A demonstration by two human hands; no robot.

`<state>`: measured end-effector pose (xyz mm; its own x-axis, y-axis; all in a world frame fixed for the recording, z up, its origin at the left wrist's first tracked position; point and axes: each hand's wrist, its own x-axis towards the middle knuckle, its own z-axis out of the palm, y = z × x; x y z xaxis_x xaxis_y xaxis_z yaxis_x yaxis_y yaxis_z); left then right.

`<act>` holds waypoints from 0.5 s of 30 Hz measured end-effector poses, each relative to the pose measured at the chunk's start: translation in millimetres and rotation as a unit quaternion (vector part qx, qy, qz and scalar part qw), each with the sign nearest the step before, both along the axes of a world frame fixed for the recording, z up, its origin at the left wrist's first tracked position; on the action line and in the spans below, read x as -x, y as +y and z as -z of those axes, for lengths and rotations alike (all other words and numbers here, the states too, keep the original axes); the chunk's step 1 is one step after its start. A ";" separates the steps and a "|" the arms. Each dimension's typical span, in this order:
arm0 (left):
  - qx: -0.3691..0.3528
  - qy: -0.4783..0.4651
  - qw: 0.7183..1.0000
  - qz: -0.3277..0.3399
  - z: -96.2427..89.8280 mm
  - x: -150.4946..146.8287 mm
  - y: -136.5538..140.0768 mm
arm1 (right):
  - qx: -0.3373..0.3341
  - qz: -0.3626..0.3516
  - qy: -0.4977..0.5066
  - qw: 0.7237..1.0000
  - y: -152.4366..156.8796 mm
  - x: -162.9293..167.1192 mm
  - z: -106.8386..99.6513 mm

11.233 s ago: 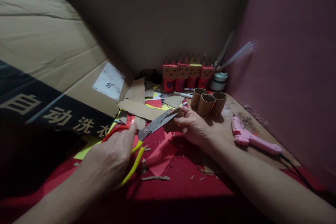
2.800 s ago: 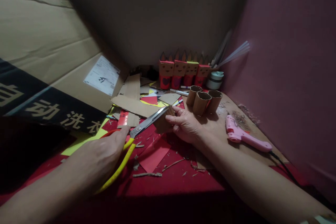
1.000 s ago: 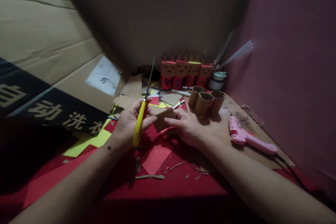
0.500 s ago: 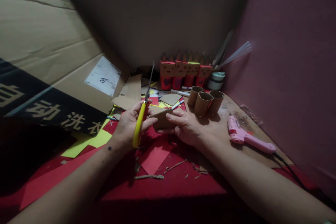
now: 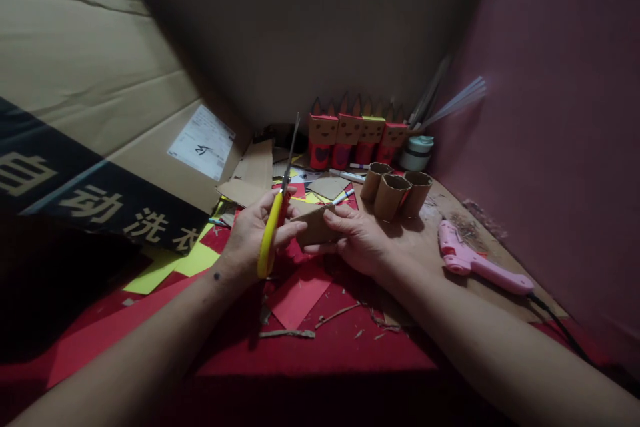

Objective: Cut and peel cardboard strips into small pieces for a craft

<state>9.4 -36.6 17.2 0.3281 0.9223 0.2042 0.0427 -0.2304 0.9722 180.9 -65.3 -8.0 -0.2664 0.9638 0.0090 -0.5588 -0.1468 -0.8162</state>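
The yellow-handled metal scissors [image 5: 278, 204] now point upward in the left hand [image 5: 246, 233], swung away from the small brown cardboard piece [image 5: 314, 228]. That hand's fingers and the right hand's [image 5: 363, 240] pinch the cardboard above the red surface [image 5: 320, 361].

Dim overall, with muted colours. The back wall [image 5: 320, 27] sinks into grey-brown shade, and the area beneath the cardboard box [image 5: 115, 60] is nearly black, as is the strip below the tabletop's [image 5: 320, 359] front edge. The white label [image 5: 201, 142] is among the brightest patches; the scissors [image 5: 271, 235] show strong yellow. Soft shadows from the tubes [image 5: 393, 199] fall toward the viewer. Wide-lens distortion stretches the forearms [image 5: 480, 327] near the edges, and fine detail is soft, the pale sticks [image 5: 459, 101] slightly smeared.
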 end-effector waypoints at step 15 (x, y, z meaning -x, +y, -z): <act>-0.070 0.140 0.982 -0.104 1.1 8.4 11.5 | 0.027 0.030 0.004 0.999 2.0 -1.6 -0.6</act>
